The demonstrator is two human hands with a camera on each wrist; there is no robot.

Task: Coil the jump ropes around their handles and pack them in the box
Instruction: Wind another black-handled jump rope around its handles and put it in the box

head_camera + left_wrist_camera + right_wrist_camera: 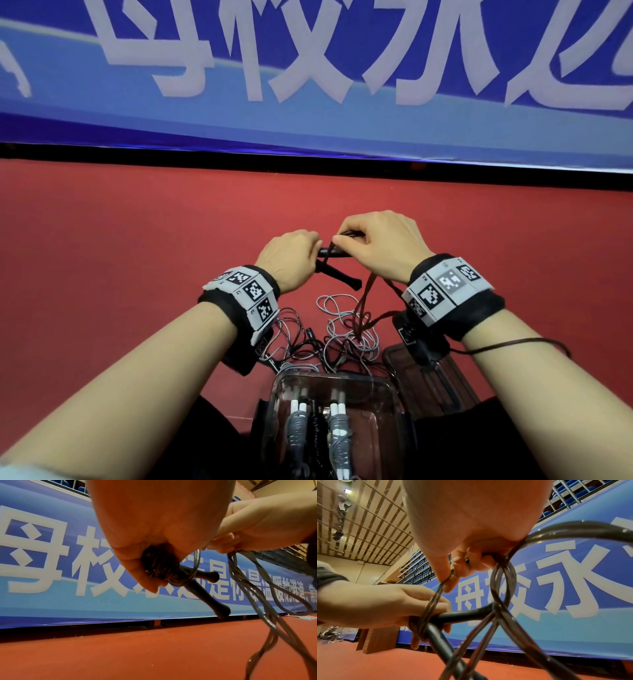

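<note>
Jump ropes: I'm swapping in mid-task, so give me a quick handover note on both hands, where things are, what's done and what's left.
Left hand: grips the two black handles, splayed apart, a few turns of cord already round them.
Right hand: pinches a loop of the dark cord just above the handles; the cord's slack trails down to the red floor.
Box: clear, near the body, holding coiled ropes with white handles.
Loose ropes: a tangle on the floor between hands and box.
Done: the ropes in the box.
Left: finish this coil, box it, then do the tangle.
</note>
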